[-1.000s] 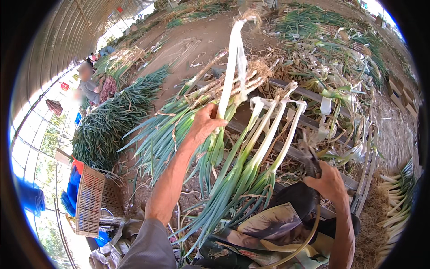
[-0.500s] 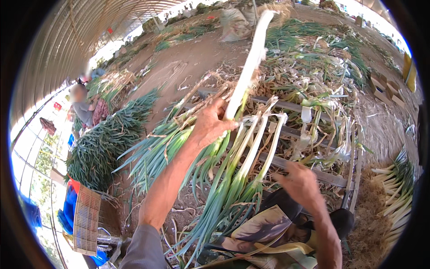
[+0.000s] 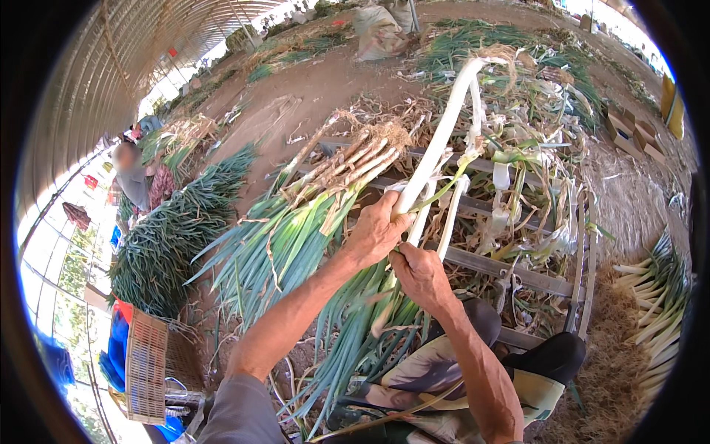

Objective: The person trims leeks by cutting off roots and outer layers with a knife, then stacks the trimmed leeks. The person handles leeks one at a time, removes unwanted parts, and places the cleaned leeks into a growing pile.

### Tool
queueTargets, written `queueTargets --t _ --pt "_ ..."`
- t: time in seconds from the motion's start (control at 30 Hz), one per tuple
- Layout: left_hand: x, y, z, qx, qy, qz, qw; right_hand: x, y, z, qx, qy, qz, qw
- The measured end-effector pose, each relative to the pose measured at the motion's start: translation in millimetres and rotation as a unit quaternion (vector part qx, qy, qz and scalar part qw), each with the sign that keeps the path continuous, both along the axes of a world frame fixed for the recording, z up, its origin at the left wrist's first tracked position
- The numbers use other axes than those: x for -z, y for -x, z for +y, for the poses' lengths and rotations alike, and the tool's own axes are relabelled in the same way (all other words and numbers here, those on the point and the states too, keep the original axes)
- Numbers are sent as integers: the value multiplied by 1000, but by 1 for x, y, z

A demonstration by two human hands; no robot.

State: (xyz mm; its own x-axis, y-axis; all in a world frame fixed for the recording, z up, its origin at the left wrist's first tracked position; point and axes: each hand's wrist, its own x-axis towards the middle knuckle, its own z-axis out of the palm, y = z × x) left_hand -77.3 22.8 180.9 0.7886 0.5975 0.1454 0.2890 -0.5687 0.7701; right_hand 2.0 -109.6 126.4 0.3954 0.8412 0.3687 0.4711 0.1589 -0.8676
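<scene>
My left hand (image 3: 381,231) is closed round the stalk of a long white leek (image 3: 440,137), which slants up and away with its roots at the far end. A loose outer layer (image 3: 475,122) hangs from the leek's right side, and a green-yellow strip runs from it toward my hands. Just below, my right hand (image 3: 421,272) pinches close against the left; what lies in its fingers is hidden. Other leeks (image 3: 450,222) lie beneath, their green leaves (image 3: 347,333) over my lap. To the left rests a bunch of unpeeled, brown-skinned leeks (image 3: 362,159).
Under the leeks stands a metal rack (image 3: 503,277) amid peelings (image 3: 532,177). At right lies a row of white leeks (image 3: 643,311). A heap of green leaves (image 3: 174,229), a wicker basket (image 3: 146,366) and a seated person (image 3: 137,181) are at left. Cardboard boxes (image 3: 632,133) stand far right.
My right hand has moved up and left to join the left hand, its fingers now closed. My left hand and leek have shifted right and nearer; a layer now hangs off the stalk.
</scene>
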Motion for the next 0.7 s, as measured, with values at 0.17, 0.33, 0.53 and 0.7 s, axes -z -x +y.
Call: queueTargets --t 0.17,0.33,0.53,0.7 --pt "34 1 11 -6 -130 -41 991 -13 25 -6 -80 90 114 986" --pt "6 17 55 -68 141 29 987 1 42 -45 -204 46 12 978" --pt "-19 55 96 17 284 -25 958 -29 -35 -68 -26 145 289 946" --pt "-15 67 72 27 264 43 963 -49 -82 -59 145 78 152 975"
